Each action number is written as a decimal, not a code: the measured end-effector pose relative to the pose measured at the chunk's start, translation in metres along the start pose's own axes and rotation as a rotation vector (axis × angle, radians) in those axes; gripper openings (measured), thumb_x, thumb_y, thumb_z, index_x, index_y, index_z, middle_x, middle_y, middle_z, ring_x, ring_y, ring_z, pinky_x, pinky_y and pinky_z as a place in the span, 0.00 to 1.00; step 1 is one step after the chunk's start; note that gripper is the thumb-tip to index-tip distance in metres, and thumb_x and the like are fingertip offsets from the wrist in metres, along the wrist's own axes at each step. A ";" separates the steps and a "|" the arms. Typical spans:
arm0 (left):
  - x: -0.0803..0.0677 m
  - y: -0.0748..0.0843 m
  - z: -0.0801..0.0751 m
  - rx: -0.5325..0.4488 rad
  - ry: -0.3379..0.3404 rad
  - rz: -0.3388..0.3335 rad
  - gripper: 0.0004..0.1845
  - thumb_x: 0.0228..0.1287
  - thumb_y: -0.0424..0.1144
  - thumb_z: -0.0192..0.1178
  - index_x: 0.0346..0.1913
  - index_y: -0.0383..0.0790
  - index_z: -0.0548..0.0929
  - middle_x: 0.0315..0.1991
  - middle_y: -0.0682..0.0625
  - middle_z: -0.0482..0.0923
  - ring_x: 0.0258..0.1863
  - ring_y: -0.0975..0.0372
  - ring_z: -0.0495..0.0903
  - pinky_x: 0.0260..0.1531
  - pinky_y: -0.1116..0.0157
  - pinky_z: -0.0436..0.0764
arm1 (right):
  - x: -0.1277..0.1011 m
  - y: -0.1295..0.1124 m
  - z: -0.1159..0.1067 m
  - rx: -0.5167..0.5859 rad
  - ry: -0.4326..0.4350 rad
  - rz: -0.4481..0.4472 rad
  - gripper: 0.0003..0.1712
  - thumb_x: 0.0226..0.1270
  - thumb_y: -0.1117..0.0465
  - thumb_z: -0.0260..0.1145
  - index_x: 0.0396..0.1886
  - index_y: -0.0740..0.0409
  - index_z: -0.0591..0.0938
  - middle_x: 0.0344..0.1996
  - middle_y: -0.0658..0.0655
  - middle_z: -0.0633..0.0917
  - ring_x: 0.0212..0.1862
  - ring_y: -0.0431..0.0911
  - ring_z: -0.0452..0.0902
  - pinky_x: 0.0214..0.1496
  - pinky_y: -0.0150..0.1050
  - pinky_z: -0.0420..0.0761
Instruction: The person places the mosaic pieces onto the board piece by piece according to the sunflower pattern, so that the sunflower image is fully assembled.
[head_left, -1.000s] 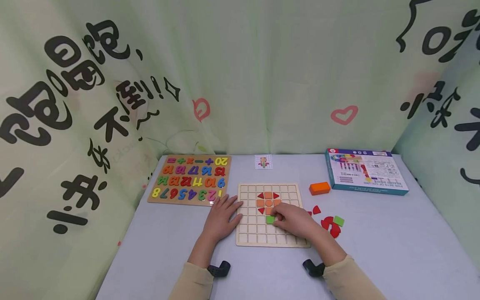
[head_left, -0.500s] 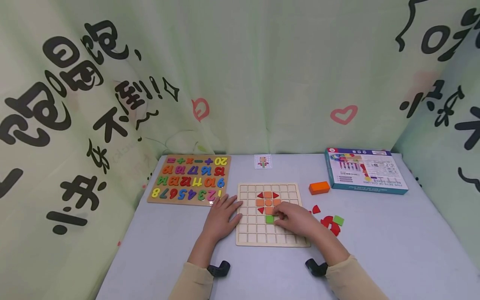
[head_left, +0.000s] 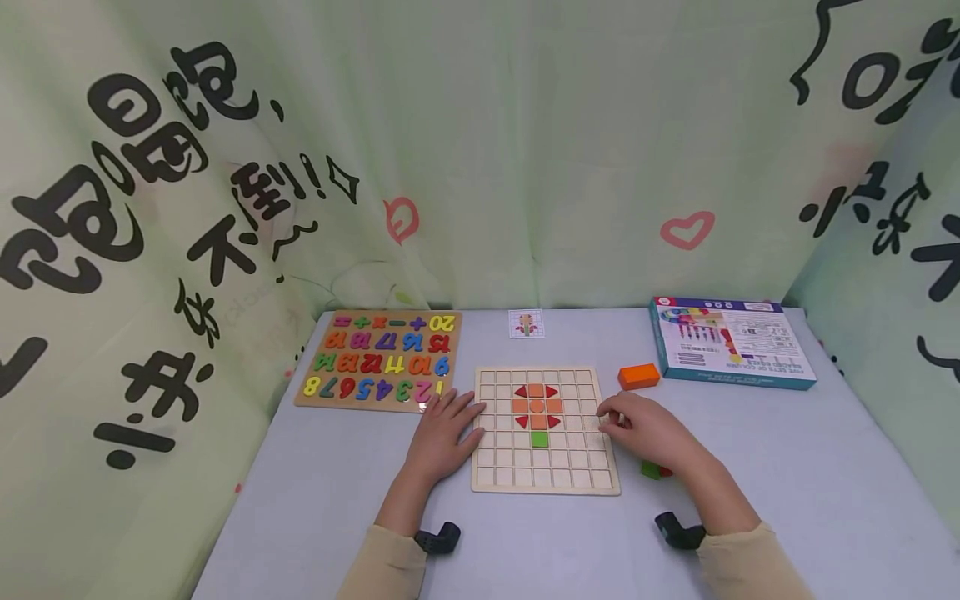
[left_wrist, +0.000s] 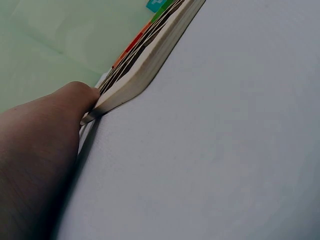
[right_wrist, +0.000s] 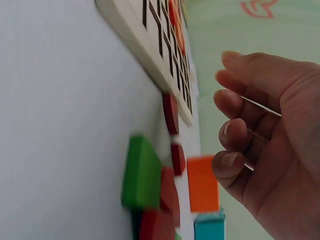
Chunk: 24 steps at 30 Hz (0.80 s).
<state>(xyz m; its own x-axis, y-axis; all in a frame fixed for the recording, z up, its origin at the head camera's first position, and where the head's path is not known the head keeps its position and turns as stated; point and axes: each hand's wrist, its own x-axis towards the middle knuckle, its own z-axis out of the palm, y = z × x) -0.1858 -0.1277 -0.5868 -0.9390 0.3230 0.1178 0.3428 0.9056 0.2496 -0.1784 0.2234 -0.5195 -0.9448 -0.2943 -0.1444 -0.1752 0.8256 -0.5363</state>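
A wooden grid board (head_left: 495, 468) lies in the middle of the table. It bears orange squares (head_left: 536, 389) around an orange round piece (head_left: 537, 406), red pieces (head_left: 553, 422) at the corners and a green square (head_left: 539, 439) below. My left hand (head_left: 442, 437) rests flat at the board's left edge, fingers spread. My right hand (head_left: 648, 427) hovers by the right edge; in the right wrist view its fingers curl loosely with nothing between them. Beneath it are loose red pieces (right_wrist: 171, 114) and a loose green block (right_wrist: 142, 172), mostly hidden by the hand in the head view.
A board of coloured numbers (head_left: 315, 402) lies at the left, close to my left fingertips. A small pattern card (head_left: 527, 323) is at the back. An orange block (head_left: 639, 377) and a flat box (head_left: 735, 342) stand at the back right. A curtain hangs behind.
My right hand has left the pattern and moved right, to the board's edge. A red piece now shows in the lower right corner of the pattern. My left hand has stayed put.
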 end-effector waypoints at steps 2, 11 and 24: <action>0.000 0.000 0.000 -0.001 0.000 0.000 0.27 0.70 0.61 0.50 0.69 0.61 0.72 0.74 0.58 0.65 0.78 0.55 0.55 0.78 0.49 0.52 | -0.004 0.009 -0.007 -0.001 0.004 0.017 0.15 0.66 0.54 0.69 0.50 0.52 0.83 0.31 0.49 0.78 0.38 0.44 0.71 0.35 0.34 0.76; 0.000 -0.001 0.001 0.011 0.004 0.002 0.27 0.71 0.61 0.50 0.69 0.62 0.72 0.74 0.58 0.65 0.78 0.56 0.55 0.78 0.49 0.51 | -0.025 0.049 -0.033 0.029 -0.011 0.086 0.20 0.65 0.53 0.69 0.54 0.55 0.81 0.40 0.53 0.81 0.41 0.46 0.73 0.36 0.34 0.80; 0.000 -0.001 0.002 0.008 0.011 -0.004 0.27 0.70 0.61 0.51 0.69 0.62 0.73 0.74 0.58 0.65 0.78 0.56 0.55 0.78 0.49 0.52 | -0.040 0.094 -0.038 0.060 -0.061 0.121 0.27 0.61 0.51 0.72 0.57 0.56 0.80 0.47 0.56 0.82 0.48 0.48 0.74 0.45 0.43 0.84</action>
<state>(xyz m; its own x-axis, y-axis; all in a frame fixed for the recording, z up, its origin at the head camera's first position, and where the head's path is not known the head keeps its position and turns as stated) -0.1860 -0.1275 -0.5893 -0.9401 0.3161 0.1278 0.3386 0.9092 0.2423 -0.1680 0.3310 -0.5325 -0.9390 -0.2243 -0.2608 -0.0420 0.8273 -0.5602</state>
